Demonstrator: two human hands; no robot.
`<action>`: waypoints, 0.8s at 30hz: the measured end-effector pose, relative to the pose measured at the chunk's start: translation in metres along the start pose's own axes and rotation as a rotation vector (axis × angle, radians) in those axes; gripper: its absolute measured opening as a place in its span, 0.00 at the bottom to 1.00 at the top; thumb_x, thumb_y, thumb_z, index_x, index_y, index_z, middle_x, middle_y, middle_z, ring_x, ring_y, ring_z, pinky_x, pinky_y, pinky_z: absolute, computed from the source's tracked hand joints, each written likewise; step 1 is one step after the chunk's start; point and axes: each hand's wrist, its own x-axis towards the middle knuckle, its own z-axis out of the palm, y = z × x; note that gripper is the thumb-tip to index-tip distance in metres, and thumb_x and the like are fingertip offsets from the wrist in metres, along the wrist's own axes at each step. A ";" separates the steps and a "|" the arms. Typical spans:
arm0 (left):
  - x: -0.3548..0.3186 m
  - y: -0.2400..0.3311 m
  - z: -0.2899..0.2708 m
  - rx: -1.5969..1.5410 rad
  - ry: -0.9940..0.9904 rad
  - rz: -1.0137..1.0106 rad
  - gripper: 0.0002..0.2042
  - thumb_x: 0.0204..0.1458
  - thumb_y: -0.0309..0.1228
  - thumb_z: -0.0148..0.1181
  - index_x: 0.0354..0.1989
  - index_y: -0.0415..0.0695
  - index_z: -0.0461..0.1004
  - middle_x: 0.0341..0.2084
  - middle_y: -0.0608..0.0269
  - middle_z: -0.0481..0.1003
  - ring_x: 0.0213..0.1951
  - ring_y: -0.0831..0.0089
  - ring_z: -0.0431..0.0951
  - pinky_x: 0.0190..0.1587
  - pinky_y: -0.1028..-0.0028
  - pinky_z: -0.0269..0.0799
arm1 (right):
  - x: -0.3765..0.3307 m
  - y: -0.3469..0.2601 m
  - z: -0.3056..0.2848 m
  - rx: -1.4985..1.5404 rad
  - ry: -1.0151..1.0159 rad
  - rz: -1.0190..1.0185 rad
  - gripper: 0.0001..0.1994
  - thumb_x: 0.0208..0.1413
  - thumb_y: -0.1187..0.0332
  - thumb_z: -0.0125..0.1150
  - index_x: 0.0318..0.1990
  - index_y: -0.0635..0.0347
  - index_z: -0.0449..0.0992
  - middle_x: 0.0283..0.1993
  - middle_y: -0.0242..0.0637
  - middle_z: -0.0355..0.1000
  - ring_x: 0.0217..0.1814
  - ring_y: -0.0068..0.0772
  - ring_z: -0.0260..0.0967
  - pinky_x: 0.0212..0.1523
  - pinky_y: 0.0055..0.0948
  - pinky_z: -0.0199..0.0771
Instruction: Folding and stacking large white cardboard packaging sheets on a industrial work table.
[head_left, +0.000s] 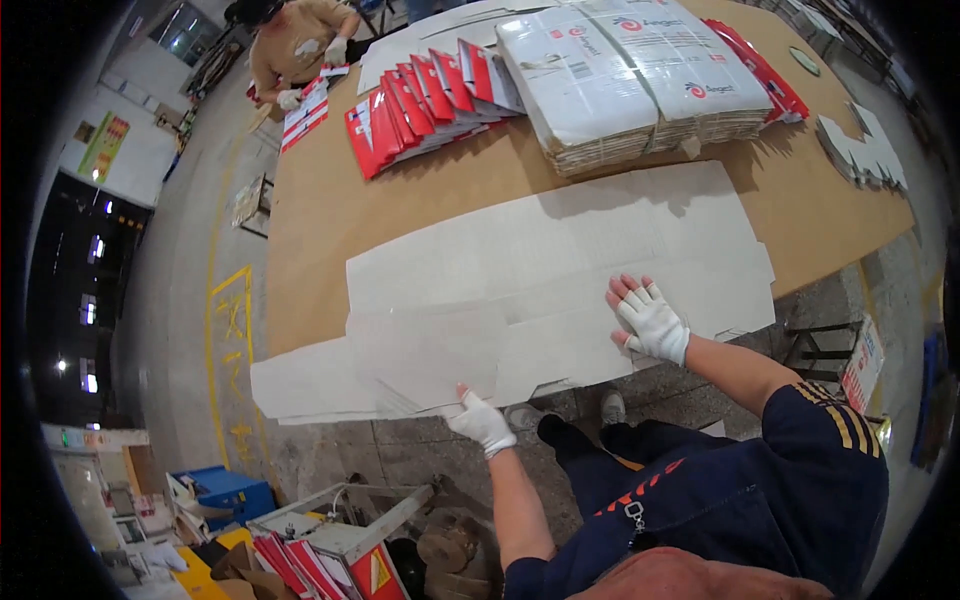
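Observation:
A large white cardboard sheet (440,250) with a stepped outline lies across the near side of the brown table. My right hand (652,320), in a white glove with bare fingertips, rests flat on its right part, fingers spread. At the near edge my left hand (482,422), gloved the same way, has one fingertip on top; its other fingers are mostly hidden. It seems to pinch the edge there. Beside that hand a thin, pale, see-through-looking layer (425,355) overlies the cardboard; what it is I cannot tell.
Behind the sheet stands a strapped, film-wrapped bundle of white cardboard (650,75). Red-and-white folded packages (420,100) fan out left of it. White cut-out pieces (862,150) lie at the right edge. Across the table a person (300,45) handles similar packages. A metal-framed cart (345,520) stands lower left.

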 end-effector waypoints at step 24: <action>-0.006 0.000 0.000 0.062 -0.047 -0.342 0.16 0.52 0.28 0.55 0.44 0.25 0.68 0.44 0.47 0.72 0.43 0.61 0.73 0.47 0.65 0.68 | -0.015 0.007 -0.001 -0.005 0.005 0.020 0.34 0.49 0.52 0.53 0.61 0.63 0.57 0.67 0.49 0.47 0.70 0.48 0.41 0.67 0.50 0.36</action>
